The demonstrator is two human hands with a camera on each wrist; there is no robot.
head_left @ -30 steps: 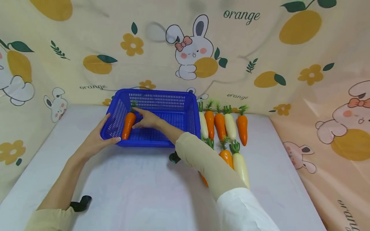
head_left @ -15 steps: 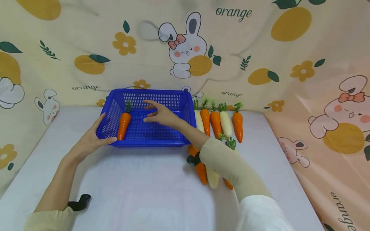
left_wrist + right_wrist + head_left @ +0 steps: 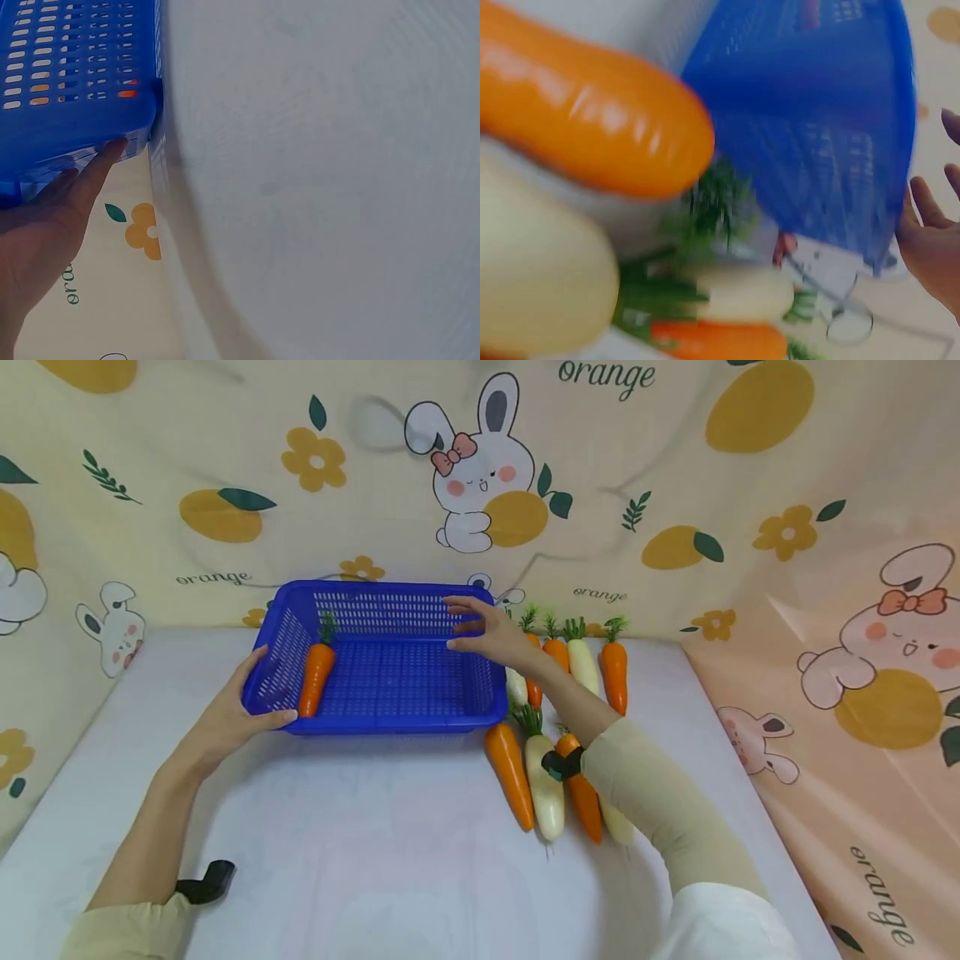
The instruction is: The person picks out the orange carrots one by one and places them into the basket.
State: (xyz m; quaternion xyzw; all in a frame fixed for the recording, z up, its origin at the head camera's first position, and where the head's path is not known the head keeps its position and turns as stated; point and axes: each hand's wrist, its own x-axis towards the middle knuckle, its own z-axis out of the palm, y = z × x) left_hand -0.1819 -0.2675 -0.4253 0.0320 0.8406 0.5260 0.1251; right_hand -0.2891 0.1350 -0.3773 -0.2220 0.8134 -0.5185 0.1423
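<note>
Toward the far side of the white surface (image 3: 352,835), a blue basket (image 3: 397,724) stands with its long sides running left to right. Within it lies 1 orange carrot (image 3: 317,681), just beside the left end wall, its leaves toward the far wall.

Left hand (image 3: 231,718): grip wide, the thumb at the front rim near the left corner, the fingers spread along the outside of the left end. Right hand (image 3: 495,631): grip wide, a gap between thumb and index finger, over the basket's right end; contact with the rim cannot be told.

To the right of the basket, outside it, 9 vegetables lie side by side in 2 rows, leafy ends away from the person. The far row comprises 3 carrots (image 3: 614,681) and 2 white radishes (image 3: 581,667); the near row, 2 carrots (image 3: 510,777) and 2 white radishes (image 3: 545,789). The basket's right end wall stands between these and the carrot inside. The right forearm, its beige sleeve (image 3: 652,789) and the black wrist camera (image 3: 564,765) cross over both rows, covering parts of several vegetables. Behind the basket hangs a cloth (image 3: 255,443) printed with rabbits and oranges.
</note>
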